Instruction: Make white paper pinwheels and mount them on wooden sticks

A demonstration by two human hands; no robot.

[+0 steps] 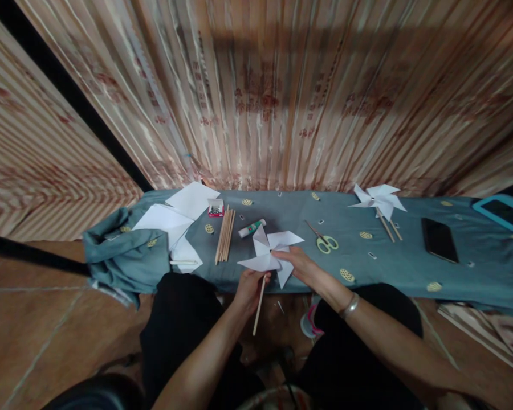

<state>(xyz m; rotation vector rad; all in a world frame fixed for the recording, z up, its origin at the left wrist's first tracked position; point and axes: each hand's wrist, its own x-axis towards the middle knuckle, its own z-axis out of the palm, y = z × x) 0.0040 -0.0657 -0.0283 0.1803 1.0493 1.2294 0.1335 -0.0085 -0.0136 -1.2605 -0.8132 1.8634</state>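
Note:
A white paper pinwheel [263, 262] on a thin wooden stick [259, 307] is held over the front edge of the cloth-covered bench. My left hand [251, 287] is closed around the upper part of the stick, just under the paper blades. My right hand [297, 263] grips the pinwheel near its centre, fingers at the middle and among the right-hand blades. Behind the pinwheel lies a green and white glue stick [252, 228]. Scissors [325, 240] with pale green handles rest to the right of it.
Left of the glue stick are several wooden sticks [225, 234], a small red box [216, 208] and white paper sheets [166, 219]. On the right lie finished pinwheels [379, 200], a black phone [439, 240] and a blue-framed device [502, 212]. A striped curtain [273, 97] hangs behind the bench.

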